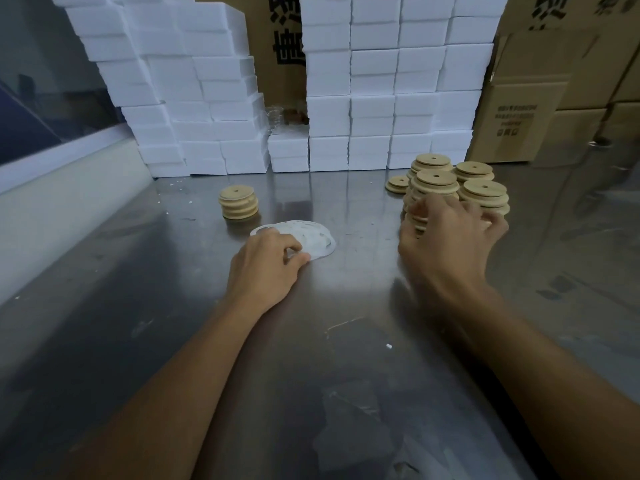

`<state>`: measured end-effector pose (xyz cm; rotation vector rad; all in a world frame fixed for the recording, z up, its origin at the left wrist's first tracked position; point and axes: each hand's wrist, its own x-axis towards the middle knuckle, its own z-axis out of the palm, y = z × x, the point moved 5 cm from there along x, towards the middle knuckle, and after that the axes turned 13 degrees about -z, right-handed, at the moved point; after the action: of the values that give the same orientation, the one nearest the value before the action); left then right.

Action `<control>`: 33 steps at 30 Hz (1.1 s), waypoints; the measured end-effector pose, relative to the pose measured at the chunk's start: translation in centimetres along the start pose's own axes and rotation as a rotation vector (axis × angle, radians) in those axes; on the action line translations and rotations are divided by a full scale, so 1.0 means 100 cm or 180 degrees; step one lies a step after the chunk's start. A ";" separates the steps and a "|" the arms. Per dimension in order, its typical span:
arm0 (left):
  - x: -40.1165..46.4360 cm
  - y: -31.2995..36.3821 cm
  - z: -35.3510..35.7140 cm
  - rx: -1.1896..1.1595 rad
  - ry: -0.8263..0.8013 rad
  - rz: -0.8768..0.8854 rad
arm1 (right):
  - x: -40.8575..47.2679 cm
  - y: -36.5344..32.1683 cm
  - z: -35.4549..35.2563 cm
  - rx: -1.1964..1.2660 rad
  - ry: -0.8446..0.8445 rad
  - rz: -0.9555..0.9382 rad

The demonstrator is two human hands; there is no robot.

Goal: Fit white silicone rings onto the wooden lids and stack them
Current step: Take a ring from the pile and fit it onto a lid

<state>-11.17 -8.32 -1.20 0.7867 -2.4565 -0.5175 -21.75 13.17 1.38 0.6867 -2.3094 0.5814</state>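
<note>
On a steel tabletop (311, 341) backed by a wall of white foam boxes (374, 98) and brown cartons (512, 116), a person works with both bare hands at fitting white silicone rings onto wooden lids. The left hand (266, 268) rests on the metal with its fingertips pinching the near edge of a loose heap of rings (304, 235), apparently peeling one free; the rings overlap too thickly to count. The right hand (450, 233), blurred, curls its fingers around the near side of a cluster of plain lids (457, 188), seemingly drawing one from the closest stack; whether a lid is already free in its grasp cannot be told.

Four tall stacks of lids show in that cluster, just beyond the right hand's fingers, with a fifth low pile of about two lids (397, 184) to their left. Each lid has a small hole through its centre. The stock sits on the right-hand side and the rings by the left, a layout that lets each hand pick up its own part at once.

Beyond the left hand, well apart from the unfinished stock, stands one short stack of lids (238, 202), about four high, probably the finished pile. Judged by its height against the stock, the job is at an early stage. Small white crumbs (388, 346) dot the metal between the forearms.
</note>
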 end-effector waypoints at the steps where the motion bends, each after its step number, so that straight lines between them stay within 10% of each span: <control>1: -0.001 0.001 0.000 0.0025 0.0005 0.0052 | 0.000 0.004 0.002 -0.0142 -0.0192 0.0121; 24: -0.003 0.008 -0.005 -0.0116 0.0207 0.0188 | 0.004 0.018 0.000 -0.0141 -0.0364 0.0396; 33: -0.009 0.012 -0.017 -0.1266 0.0540 0.0321 | -0.004 -0.020 0.001 0.2012 0.0435 -0.0421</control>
<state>-10.11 -7.16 0.42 0.5168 -2.1281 -0.8312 -20.35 11.75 1.49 1.0382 -1.9264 1.2733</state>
